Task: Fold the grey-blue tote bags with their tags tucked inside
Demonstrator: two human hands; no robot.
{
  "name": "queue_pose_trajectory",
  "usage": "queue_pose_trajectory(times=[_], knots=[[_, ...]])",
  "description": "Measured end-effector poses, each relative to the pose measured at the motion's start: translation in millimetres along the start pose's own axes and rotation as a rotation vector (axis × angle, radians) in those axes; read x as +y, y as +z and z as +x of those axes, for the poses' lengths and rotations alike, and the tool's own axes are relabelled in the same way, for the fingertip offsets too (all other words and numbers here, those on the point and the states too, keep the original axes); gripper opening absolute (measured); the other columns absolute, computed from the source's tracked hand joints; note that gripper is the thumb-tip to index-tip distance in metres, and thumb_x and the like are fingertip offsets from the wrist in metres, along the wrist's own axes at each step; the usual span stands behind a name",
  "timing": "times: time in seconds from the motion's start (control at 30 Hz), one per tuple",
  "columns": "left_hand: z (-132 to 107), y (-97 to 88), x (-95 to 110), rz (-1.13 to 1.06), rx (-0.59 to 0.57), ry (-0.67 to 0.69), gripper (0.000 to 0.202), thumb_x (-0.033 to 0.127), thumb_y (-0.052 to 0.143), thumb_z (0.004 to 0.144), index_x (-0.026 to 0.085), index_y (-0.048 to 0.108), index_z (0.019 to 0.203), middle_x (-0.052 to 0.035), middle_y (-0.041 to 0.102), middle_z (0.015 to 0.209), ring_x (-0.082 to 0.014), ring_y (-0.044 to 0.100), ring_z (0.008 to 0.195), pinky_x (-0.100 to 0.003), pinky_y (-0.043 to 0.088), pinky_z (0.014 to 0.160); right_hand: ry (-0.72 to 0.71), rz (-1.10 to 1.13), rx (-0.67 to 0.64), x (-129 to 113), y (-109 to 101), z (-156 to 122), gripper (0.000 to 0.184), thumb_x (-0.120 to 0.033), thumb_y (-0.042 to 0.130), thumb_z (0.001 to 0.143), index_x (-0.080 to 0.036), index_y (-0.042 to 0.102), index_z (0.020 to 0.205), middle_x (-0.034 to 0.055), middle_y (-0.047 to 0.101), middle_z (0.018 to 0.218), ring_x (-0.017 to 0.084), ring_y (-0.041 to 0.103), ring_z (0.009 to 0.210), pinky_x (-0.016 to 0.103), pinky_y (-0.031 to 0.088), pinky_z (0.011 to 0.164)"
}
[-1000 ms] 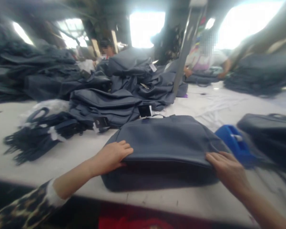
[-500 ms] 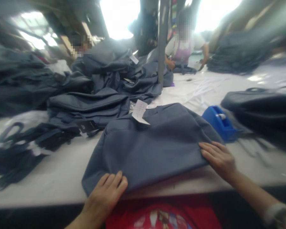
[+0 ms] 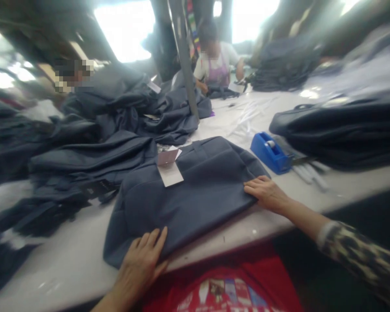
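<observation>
Well, hands (image 3: 139,261) (image 3: 269,194) touch a smooth, slumped bag (image 3: 195,197).

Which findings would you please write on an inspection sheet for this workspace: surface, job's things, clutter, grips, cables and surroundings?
Surface: white table with small dark marks near its front edge.
Job's things: blue-grey bag lying on the table, an unfolded paper tag on top of it.
Clutter: blue tape dispenser right of the bag; white strips beyond; piled bags at far left.
Grips: left grip and right grip both touch the bag's near edge, fingers on top; pinch cannot be told.
Cables: nothing seen.
Surroundings: metal pole, bright windows, co-worker in purple apron across the table.
</observation>
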State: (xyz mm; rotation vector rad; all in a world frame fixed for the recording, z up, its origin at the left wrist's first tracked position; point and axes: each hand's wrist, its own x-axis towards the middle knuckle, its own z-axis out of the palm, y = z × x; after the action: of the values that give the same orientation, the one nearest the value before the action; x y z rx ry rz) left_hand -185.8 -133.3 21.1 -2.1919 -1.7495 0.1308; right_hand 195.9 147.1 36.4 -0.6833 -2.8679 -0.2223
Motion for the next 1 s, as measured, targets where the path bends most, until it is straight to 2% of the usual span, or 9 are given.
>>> queue_pose_trajectory(times=[0.13, 0.3, 0.37, 0.47, 0.63, 0.77, 0.83, 0.9, 1.0], knots=[[24.9, -1.2, 8.0, 0.071, -0.099, -0.054, 0.056, 0.014, 0.063, 0.078, 0.006, 0.059, 0.134, -0.022, 0.061, 0.13, -0.0338, 0.058, 0.112, -0.045, 0.05, 0.09, 0.033, -0.03, -0.061, -11.8, -10.9, 13.6, 0.02, -0.024, 0.072, 0.078, -0.018, 0.062, 0.094, 0.0073, 0.069, 0.092, 0.024, 0.061, 0.088, 0.038, 0.036, 0.083], [48.3, 4.1, 3.8, 0.175, -0.042, -0.057, 0.052, -0.002, 0.044, 0.088, 0.011, 0.058, 0.136, -0.0187, 0.067, 0.115, -0.0276, 0.066, 0.094, -0.037, 0.055, 0.075, 0.076, -0.084, -0.034, -40.8, -10.7, 10.0, 0.071, -0.053, 0.077, 0.077, -0.011, 0.055, 0.13, 0.0206, 0.066, 0.114, 0.034, 0.06, 0.102, 0.05, 0.035, 0.096], [52.7, 3.4, -5.8, 0.117, -0.014, -0.032, 0.054, -0.005, 0.042, 0.087, 0.013, 0.06, 0.134, -0.0172, 0.067, 0.115, -0.0264, 0.066, 0.097, -0.035, 0.056, 0.078, 0.077, -0.097, -0.004, -52.3, -5.8, 8.5, 0.083, -0.047, 0.079, 0.077, -0.012, 0.044, 0.144, 0.0254, 0.055, 0.137, 0.039, 0.052, 0.121, 0.055, 0.033, 0.103], [52.7, -3.4, -17.5, 0.009, -0.002, 0.002, 0.057, -0.007, 0.041, 0.084, 0.014, 0.061, 0.132, -0.0144, 0.068, 0.115, -0.0244, 0.065, 0.101, -0.035, 0.057, 0.085, 0.05, -0.137, 0.089, -63.1, 5.3, 10.5, 0.072, -0.021, 0.066, 0.087, -0.016, 0.035, 0.152, 0.0208, 0.04, 0.155, 0.036, 0.04, 0.138, 0.054, 0.034, 0.106], [30.4, -35.2, -11.8, -0.071, -0.137, 0.086, 0.057, -0.006, 0.044, 0.081, 0.014, 0.06, 0.132, -0.0122, 0.069, 0.111, -0.0226, 0.065, 0.098, -0.032, 0.057, 0.083, -0.056, -0.237, 0.22, -71.1, 11.1, 6.7, 0.05, -0.001, 0.041, 0.091, -0.011, 0.052, 0.139, 0.0214, 0.061, 0.134, 0.033, 0.06, 0.12, 0.046, 0.05, 0.09], [7.0, -79.9, 0.3, -0.241, -0.29, 0.074, 0.046, 0.023, 0.063, 0.087, 0.018, 0.06, 0.134, -0.0122, 0.068, 0.116, -0.0262, 0.066, 0.1, -0.036, 0.056, 0.083, -0.215, -0.289, 0.191, -93.3, -9.8, -23.3, 0.055, 0.001, 0.043, 0.086, -0.015, 0.054, 0.138, 0.0172, 0.069, 0.122, 0.029, 0.068, 0.105, 0.038, 0.055, 0.076], [4.9, -95.4, 5.9, -0.363, -0.279, 0.028, 0.04, 0.039, 0.061, 0.093, 0.022, 0.064, 0.129, -0.0112, 0.068, 0.119, -0.0265, 0.066, 0.103, -0.039, 0.054, 0.088, -0.248, -0.302, 0.181, -111.3, -21.6, -42.8, 0.061, 0.0, 0.042, 0.084, -0.016, 0.051, 0.142, 0.0175, 0.07, 0.118, 0.029, 0.07, 0.1, 0.038, 0.057, 0.075], [10.0, -96.8, 12.0, -0.463, -0.232, 0.041, 0.045, 0.045, 0.057, 0.096, 0.028, 0.058, 0.137, -0.0109, 0.061, 0.136, -0.0284, 0.06, 0.12, -0.045, 0.048, 0.102, -0.249, -0.287, 0.173, -129.8, -29.1, -59.9, 0.063, -0.001, 0.042, 0.081, -0.016, 0.051, 0.141, 0.0177, 0.071, 0.114, 0.029, 0.071, 0.096, 0.039, 0.057, 0.074], [21.6, -73.7, 21.4, -0.545, -0.216, 0.164, 0.082, 0.062, 0.064, 0.087, 0.036, 0.029, 0.156, -0.012, 0.035, 0.161, -0.0391, 0.034, 0.146, -0.066, 0.028, 0.115, -0.245, -0.266, 0.176, -150.2, -30.1, -75.2, 0.061, -0.004, 0.041, 0.079, -0.017, 0.057, 0.136, 0.0158, 0.073, 0.109, 0.028, 0.071, 0.091, 0.038, 0.057, 0.071]])
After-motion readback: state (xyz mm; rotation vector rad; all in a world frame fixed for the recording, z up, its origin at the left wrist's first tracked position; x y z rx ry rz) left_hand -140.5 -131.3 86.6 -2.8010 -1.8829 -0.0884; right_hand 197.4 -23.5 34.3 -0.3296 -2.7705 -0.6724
